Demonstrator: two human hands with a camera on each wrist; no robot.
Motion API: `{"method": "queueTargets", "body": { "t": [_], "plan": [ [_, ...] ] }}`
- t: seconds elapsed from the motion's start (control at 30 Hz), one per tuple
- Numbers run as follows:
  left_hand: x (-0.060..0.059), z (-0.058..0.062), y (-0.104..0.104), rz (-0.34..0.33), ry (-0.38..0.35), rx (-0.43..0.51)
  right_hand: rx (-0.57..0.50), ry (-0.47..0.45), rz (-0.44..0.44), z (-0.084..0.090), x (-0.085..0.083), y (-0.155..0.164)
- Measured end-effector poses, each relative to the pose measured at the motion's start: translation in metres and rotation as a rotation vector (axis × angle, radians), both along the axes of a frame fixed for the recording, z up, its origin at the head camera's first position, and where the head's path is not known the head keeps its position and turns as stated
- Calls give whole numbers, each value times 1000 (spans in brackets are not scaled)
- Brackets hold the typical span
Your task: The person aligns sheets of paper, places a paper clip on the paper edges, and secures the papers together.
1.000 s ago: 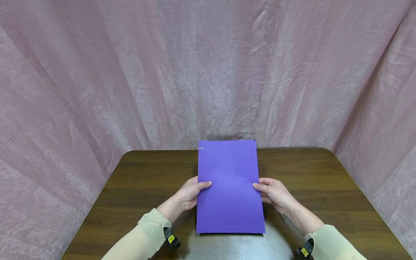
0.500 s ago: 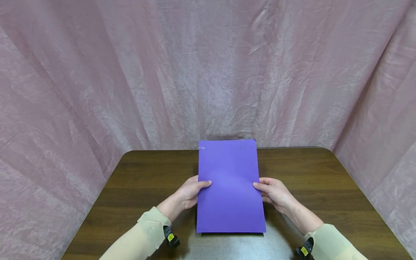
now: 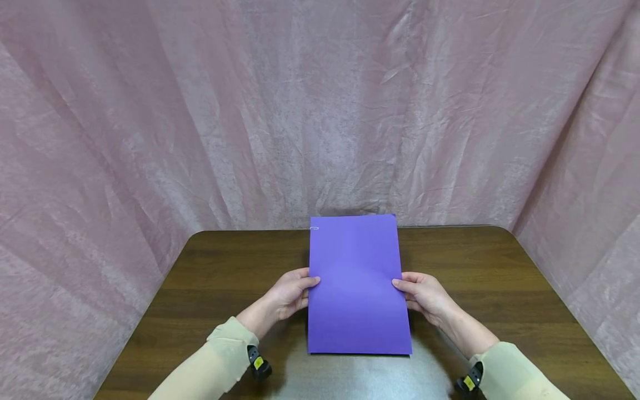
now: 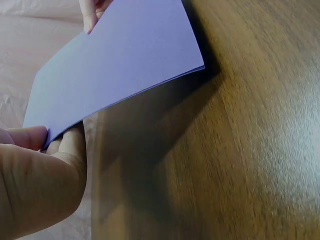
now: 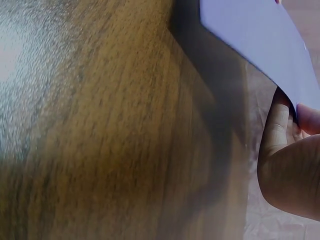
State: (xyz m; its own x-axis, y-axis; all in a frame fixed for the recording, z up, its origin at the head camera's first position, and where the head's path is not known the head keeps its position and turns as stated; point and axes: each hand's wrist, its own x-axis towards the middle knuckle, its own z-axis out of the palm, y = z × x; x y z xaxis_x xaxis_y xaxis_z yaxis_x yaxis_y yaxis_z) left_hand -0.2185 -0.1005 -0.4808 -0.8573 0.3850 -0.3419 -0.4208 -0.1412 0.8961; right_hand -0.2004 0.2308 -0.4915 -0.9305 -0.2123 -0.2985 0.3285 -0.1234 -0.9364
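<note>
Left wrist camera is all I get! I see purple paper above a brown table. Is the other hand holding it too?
Observer: Yes. The right hand holds the right edge of the flat purple paper stack; its grip is a pinch with the thumb on top.
Operator: Is anything stuck on the paper?
Observer: A small white wire paper clip sits at the far left corner.
Operator: What is the person wearing?
Observer: Long cream fabric sleeves cover both arms down to the wrists.
</note>
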Motion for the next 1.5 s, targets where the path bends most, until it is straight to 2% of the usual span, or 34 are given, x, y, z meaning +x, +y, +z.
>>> {"method": "queueTargets", "body": {
  "t": [0.3, 0.47, 0.9, 1.33, 1.5],
  "plan": [
    [-2, -2, -7, -18, 20, -65, 21, -9, -1, -3, -3, -1],
    [-5, -6, -10, -2, 34, -133, 52, -12, 2, -5, -5, -4],
    [-21, -17, -10, 61, 78, -321, 298, 41, -24, -6, -16, -12],
    [-39, -21, -3, 103, 95, -380, 462, 132, -37, -9, -32, -17],
    [-45, -22, -2, 120, 103, -430, 510, 156, -50, -11, -36, -18]
  ]
}}
